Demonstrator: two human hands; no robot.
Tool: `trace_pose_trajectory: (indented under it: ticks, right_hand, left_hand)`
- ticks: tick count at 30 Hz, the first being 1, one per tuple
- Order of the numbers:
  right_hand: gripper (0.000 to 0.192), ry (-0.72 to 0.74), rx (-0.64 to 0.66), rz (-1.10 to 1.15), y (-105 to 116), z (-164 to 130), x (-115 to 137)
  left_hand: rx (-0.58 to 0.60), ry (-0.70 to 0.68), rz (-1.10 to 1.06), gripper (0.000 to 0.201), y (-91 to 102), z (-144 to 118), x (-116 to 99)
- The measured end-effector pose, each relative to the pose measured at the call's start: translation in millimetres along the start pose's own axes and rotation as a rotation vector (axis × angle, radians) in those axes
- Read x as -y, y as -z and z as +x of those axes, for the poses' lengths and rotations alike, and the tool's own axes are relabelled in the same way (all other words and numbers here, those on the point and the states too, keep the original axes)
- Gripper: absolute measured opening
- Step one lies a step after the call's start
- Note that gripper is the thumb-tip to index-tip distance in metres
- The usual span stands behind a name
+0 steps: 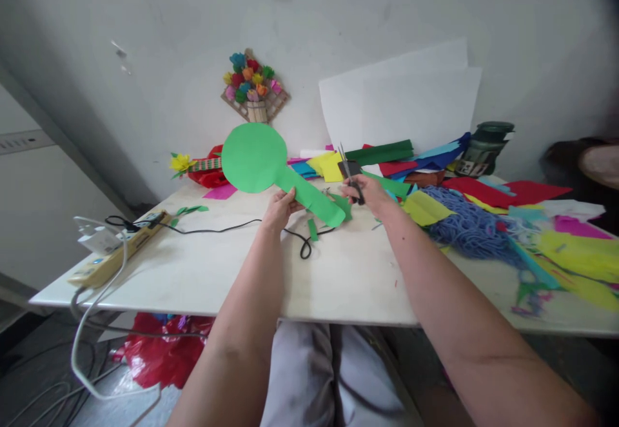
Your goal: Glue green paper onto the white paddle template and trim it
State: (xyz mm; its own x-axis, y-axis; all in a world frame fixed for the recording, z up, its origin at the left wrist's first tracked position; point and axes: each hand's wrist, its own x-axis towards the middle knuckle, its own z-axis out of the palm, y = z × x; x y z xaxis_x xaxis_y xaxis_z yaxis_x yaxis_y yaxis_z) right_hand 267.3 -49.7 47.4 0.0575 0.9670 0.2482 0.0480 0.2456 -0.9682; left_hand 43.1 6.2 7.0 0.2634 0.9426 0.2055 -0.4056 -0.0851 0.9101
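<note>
A green paper cutout (255, 158), a round disc with a long straight handle, is held up over the table. My left hand (283, 208) pinches it from below, where the handle meets the disc. In my right hand (367, 193) is a pair of scissors (354, 185), its blades pointing up and away from me, apart from the paper. Below the handle, a small green paper scrap (313, 229) lies on the table beside a thin black cable (305, 246).
A power strip (120, 249) with a white plug stands at the left. Coloured sheets, a heap of blue yarn (467, 224) and a dark green jar (485, 148) crowd the right. A paper flower basket (256, 88) and white sheets (401, 101) are against the wall.
</note>
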Motion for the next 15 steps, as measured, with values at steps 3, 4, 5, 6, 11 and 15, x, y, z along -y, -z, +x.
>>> trace_pose_trajectory:
  ticks: [3, 4, 5, 6, 11, 15]
  right_hand:
    - [0.034, -0.058, 0.047, -0.017, -7.5, 2.6, -10.5]
    - [0.036, -0.074, 0.080, -0.016, -10.1, 2.6, -13.1]
    - [0.038, -0.087, 0.117, -0.017, -12.7, 2.0, -15.1]
    - [0.040, -0.098, 0.152, -0.018, -15.2, 1.2, -16.4]
    - [0.050, -0.101, 0.196, -0.088, -25.3, -2.2, -16.3]
    - [0.054, -0.044, 0.173, -0.140, -28.4, 1.4, -21.7]
  left_hand:
    - [0.032, 0.010, 0.028, 0.034, -1.3, -0.3, 0.9]
    - [0.035, 0.010, 0.030, 0.034, -1.8, -0.5, 1.0]
    - [0.034, 0.007, 0.030, 0.035, -2.4, -0.7, 1.0]
    - [0.030, 0.005, 0.027, 0.035, -3.0, -0.9, 0.8]
    - [-0.007, -0.002, 0.015, 0.039, -8.1, -3.3, -1.9]
    - [0.012, -0.029, 0.088, 0.044, -13.6, -6.1, -1.8]
